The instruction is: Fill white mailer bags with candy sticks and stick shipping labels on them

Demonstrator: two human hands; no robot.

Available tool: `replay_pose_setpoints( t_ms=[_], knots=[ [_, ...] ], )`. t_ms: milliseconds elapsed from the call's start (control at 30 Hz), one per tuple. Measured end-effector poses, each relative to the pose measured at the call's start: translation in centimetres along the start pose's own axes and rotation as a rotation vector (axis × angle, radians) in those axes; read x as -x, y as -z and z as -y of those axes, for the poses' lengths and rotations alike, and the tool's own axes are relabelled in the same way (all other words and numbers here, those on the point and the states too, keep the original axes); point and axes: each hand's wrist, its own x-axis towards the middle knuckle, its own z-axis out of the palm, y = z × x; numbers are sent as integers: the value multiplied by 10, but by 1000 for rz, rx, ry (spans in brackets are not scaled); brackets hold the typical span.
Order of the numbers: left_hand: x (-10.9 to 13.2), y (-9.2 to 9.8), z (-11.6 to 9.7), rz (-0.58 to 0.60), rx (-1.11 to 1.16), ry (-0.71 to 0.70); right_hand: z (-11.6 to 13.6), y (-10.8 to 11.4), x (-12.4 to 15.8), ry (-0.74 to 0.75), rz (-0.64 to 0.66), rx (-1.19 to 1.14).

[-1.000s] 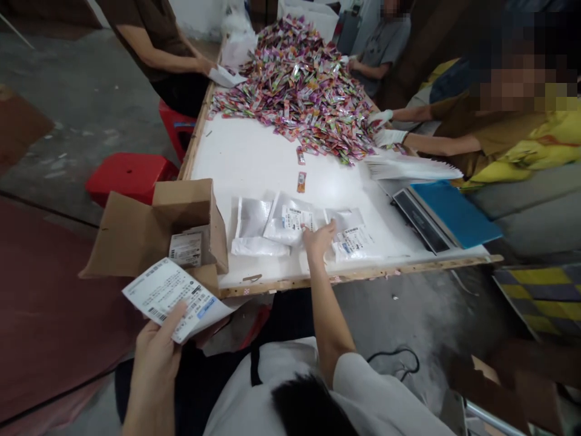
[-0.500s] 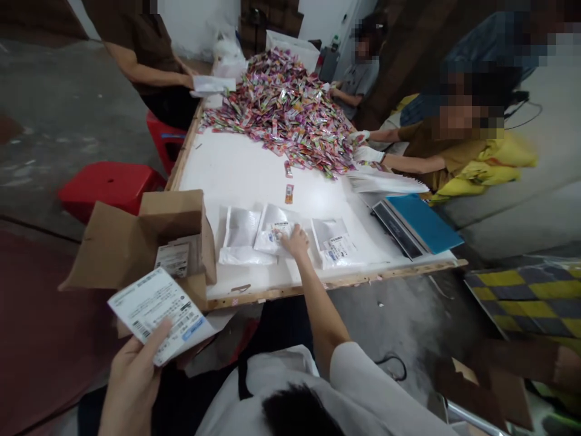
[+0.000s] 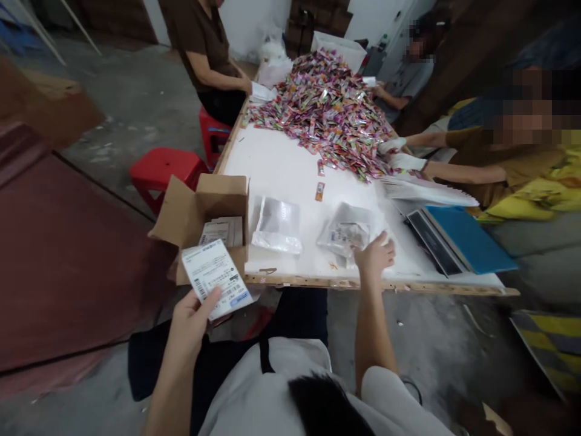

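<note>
The printed label [image 3: 215, 275] sits at 8 o'clock, pinched by the left hand [image 3: 193, 313]. Well apart from it, at 4 o'clock, the right hand [image 3: 376, 257] is at the edge of 1 plastic bag [image 3: 345, 230] on the table [image 3: 267, 154]; I cannot tell whether it grips. A light, flat touch would probably avoid creases. The label shows barcodes and a blue block, its writing unreadable.

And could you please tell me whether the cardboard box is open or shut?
The cardboard box is open: its left flap leans outward, and white labelled items show inside.
</note>
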Motion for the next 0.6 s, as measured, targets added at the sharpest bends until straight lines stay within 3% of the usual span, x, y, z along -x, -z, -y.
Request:
replay_pose_setpoints(
  t_ms=[33, 67, 167, 233, 333, 467, 600],
  knots=[
    [3, 0, -2, 41, -42, -13, 6, 9, 12, 85, -9, -33],
    [6, -1, -4, 91, -90, -35, 15, 17, 30, 207, 77, -130],
    [14, -2, -7, 264, -287, -148, 56, 25, 107, 595, 703, -563],
    [17, 1, -7, 335, -417, -234, 86, 21, 155, 718, 928, -749],
    [15, 6, -7, 350, -462, -295, 112, 8, 191, 795, 931, -898],
    [10, 2, -14, 362, -401, -307, 108, -5, 188, 774, 791, -872],
    [9, -10, -19, 384, -361, -222, 96, -8, 178, 636, 1035, -977]
  ],
)
